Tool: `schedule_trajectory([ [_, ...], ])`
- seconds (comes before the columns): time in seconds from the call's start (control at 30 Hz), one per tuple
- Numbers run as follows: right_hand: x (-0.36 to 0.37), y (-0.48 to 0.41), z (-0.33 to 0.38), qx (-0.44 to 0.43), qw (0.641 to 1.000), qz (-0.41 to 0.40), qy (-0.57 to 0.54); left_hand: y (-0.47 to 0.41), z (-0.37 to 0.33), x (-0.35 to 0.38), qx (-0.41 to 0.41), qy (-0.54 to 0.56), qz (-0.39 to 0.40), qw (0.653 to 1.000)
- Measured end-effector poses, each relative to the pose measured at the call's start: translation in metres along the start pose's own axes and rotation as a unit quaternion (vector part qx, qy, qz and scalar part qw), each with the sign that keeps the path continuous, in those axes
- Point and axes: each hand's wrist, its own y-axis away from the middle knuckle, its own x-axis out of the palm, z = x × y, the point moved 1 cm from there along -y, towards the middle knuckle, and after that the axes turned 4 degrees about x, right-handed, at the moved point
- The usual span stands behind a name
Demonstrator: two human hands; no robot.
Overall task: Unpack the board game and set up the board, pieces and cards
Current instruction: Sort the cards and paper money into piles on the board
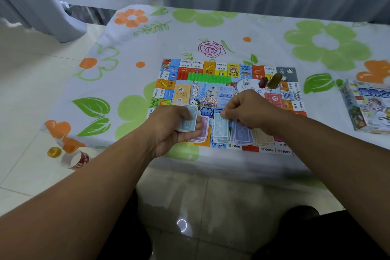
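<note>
Board (213, 88) is lying flat mid-table (232, 27). Left hand (168, 126) is gripping a stack of bills (188, 122) at its 7 o'clock edge; right hand (250, 111) is pinching a blue bill (220, 125) over piles (242, 135) at 5 o'clock.

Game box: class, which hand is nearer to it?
Right. The right hand is over the board, left of the game box; the left hand is farther left, holding banknotes.

Dim cool daylight, soft blur, wide-angle edge distortion.
</note>
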Motion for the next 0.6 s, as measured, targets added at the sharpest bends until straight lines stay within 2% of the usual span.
schedule_trajectory([
  [0.13,0.0,0.0,-0.003,-0.001,1.0,-0.001,0.018,0.0,0.002,0.005,-0.003,0.009,0.014,1.0],
  [0.27,-0.001,0.0,0.0,-0.042,0.998,-0.036,0.009,-0.003,0.003,0.008,0.005,-0.002,0.017,1.0],
  [0.43,0.005,0.009,0.01,-0.055,0.994,0.041,-0.083,-0.004,0.006,0.012,0.009,-0.033,0.015,0.999],
  [0.6,0.006,0.009,0.011,-0.068,0.994,0.042,-0.072,-0.006,0.008,0.015,0.007,-0.046,0.027,0.999],
])
